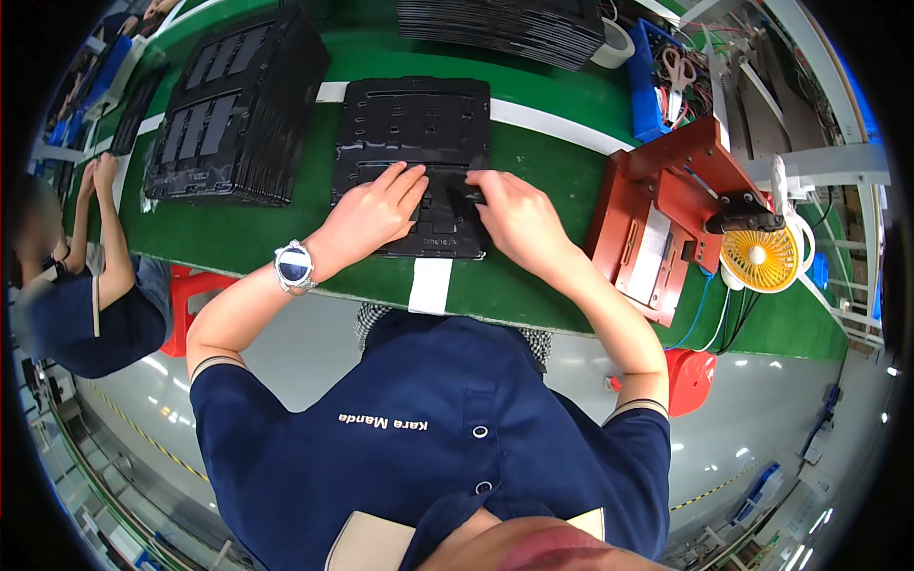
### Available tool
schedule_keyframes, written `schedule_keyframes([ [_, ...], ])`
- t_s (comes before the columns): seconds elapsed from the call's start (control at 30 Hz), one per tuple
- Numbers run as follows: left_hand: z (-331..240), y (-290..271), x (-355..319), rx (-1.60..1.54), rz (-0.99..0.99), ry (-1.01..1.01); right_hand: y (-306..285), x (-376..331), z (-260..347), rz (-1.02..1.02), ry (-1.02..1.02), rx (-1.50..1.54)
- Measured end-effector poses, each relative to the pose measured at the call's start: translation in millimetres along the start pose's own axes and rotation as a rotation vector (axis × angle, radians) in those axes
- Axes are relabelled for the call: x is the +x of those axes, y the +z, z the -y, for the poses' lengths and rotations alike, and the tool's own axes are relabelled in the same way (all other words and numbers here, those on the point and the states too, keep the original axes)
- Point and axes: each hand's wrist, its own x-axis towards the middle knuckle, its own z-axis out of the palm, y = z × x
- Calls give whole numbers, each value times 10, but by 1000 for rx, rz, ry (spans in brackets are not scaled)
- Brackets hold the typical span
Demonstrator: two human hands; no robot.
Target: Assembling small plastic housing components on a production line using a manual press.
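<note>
A flat black plastic tray (415,119) with moulded recesses lies before me on the green table. My left hand (377,211), with a watch on its wrist, rests on the tray's left and middle part, fingers stretched out and lying flat. At the tray's right edge my right hand (517,217) is closed, thumb and fingers pinched together. Something dark and thin seems to be at its fingertips, but it blends with the black tray and I cannot make it out. The tray's near edge shows below both hands.
A tall stack of black trays (238,105) stands to the left, another stack (495,29) at the back. On the right are a red-brown fixture (657,224), a yellow fan (759,255), a blue bin (649,86) with scissors (678,76), and a tape roll (615,46). Someone sits far left.
</note>
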Motion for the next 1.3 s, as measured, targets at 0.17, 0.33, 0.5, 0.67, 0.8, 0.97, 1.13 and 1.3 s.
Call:
schedule_keyframes([
  [0.17,136,13,148,-35,-189,-23,-507,-400,-84,-11,467,384],
  [0.33,142,-79,433,-390,-336,-276,-791,-832,-182,-102,581,393],
  [0.5,-354,-231,948,-861,-136,-151,-1017,-1034,-137,-155,778,616],
  [0.67,-728,266,1424,-1119,242,-57,-1021,-937,-184,6,689,665],
  [0.8,-768,308,1477,-897,205,-14,-814,-853,-322,201,718,583],
  [0.97,-760,89,1326,-704,-266,8,-490,-760,-511,152,594,432],
  [1.13,-945,123,1113,-588,-120,196,-426,-781,-459,-35,403,-103],
  [1.3,-955,201,1084,-661,-22,152,-837,-1243,-265,-221,524,-194],
])
